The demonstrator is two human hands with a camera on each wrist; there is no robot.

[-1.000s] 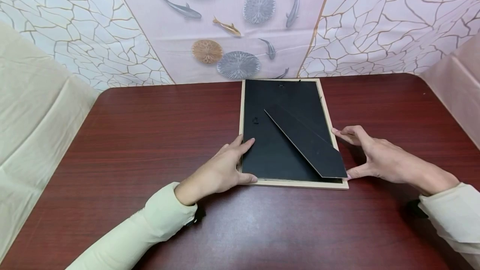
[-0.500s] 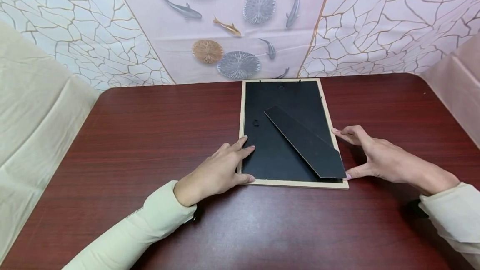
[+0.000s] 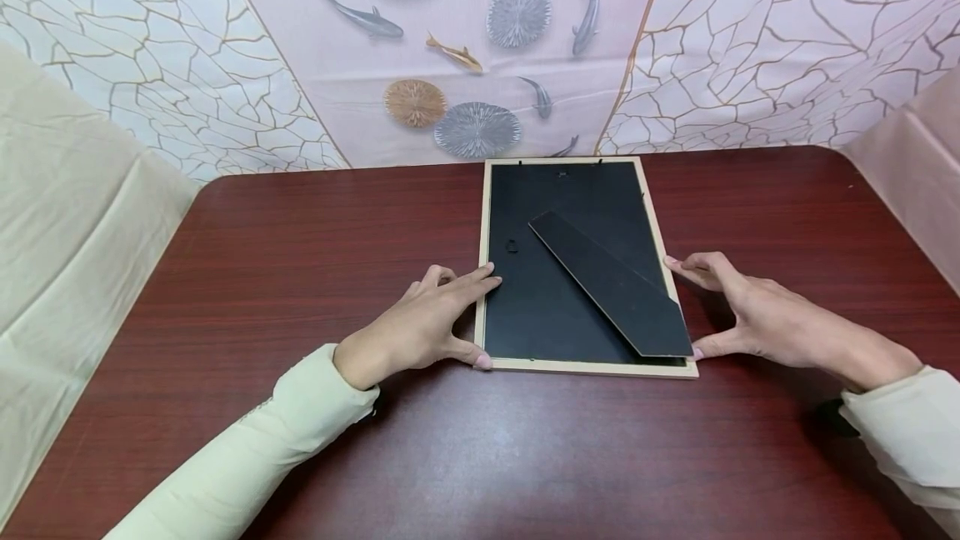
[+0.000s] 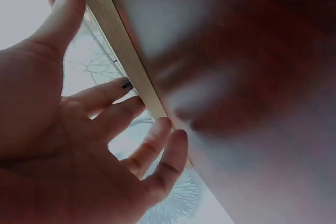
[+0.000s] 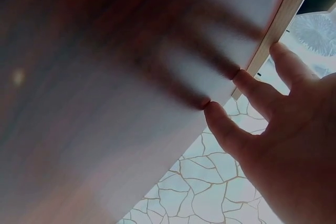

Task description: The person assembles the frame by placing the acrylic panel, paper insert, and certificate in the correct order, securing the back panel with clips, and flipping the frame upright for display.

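Observation:
A picture frame (image 3: 600,368) with a light wooden rim lies face down on the table. Its black backing board (image 3: 551,307) fills the rim, and a black easel stand (image 3: 618,290) slants across it to the near right corner. My left hand (image 3: 420,319) touches the left rim with its fingertips, the thumb at the near left corner. On the other side, my right hand (image 3: 746,311) has a fingertip against the right rim and its thumb by the near right corner. Both wrist views show spread fingers along the wooden edge (image 4: 123,45), with fingertips at the table in the right wrist view.
The dark red wooden table (image 3: 300,273) extends around the frame on both sides and in front. Behind its far edge hangs a patterned cloth (image 3: 480,48), close to the frame's top. Plain pale cloth (image 3: 67,215) borders the left side.
My left hand has slid left, drawing back from the backing board to the rim and corner. The frame shifted very slightly at first, then stayed. My right hand has kept its place.

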